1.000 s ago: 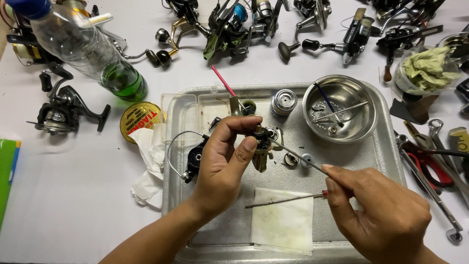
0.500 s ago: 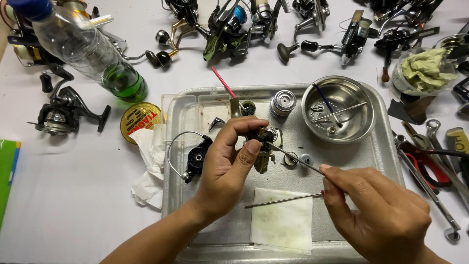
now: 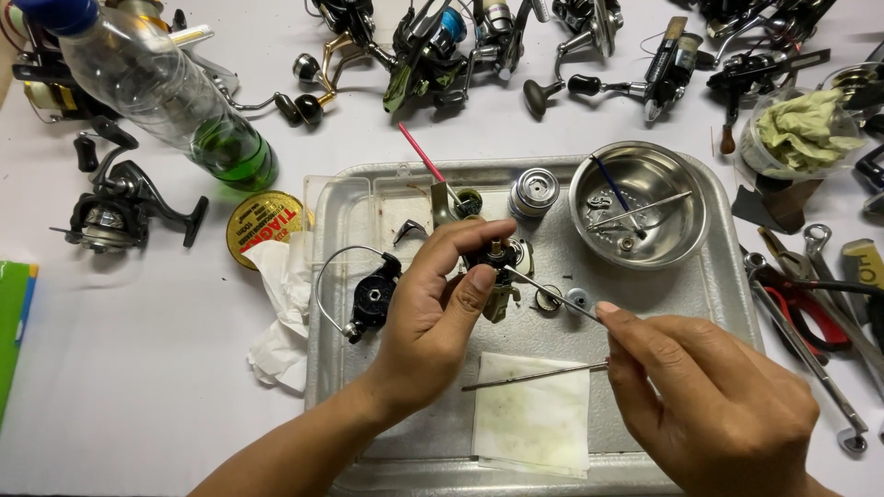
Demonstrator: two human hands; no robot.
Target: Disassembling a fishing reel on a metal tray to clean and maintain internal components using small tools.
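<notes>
Head view: reel body (image 3: 497, 271) pinched between thumb and fingers of left hand (image 3: 433, 322), held just above metal tray (image 3: 727, 304). Right hand (image 3: 709, 405) pinching thin rod (image 3: 552, 290), tip reaching into reel body. Second rod (image 3: 534, 375) lying across folded tissue (image 3: 532, 423) below (stained yellowish). Black rotor with bail wire (image 3: 368, 294) left of left hand, spool (image 3: 534, 191) and steel bowl (image 3: 645, 207) beyond. Off tray: green-bottomed bottle (image 3: 175, 101), yellow tin (image 3: 262, 221), pliers (image 3: 810, 313), more reels (image 3: 442, 41) along far edge.
</notes>
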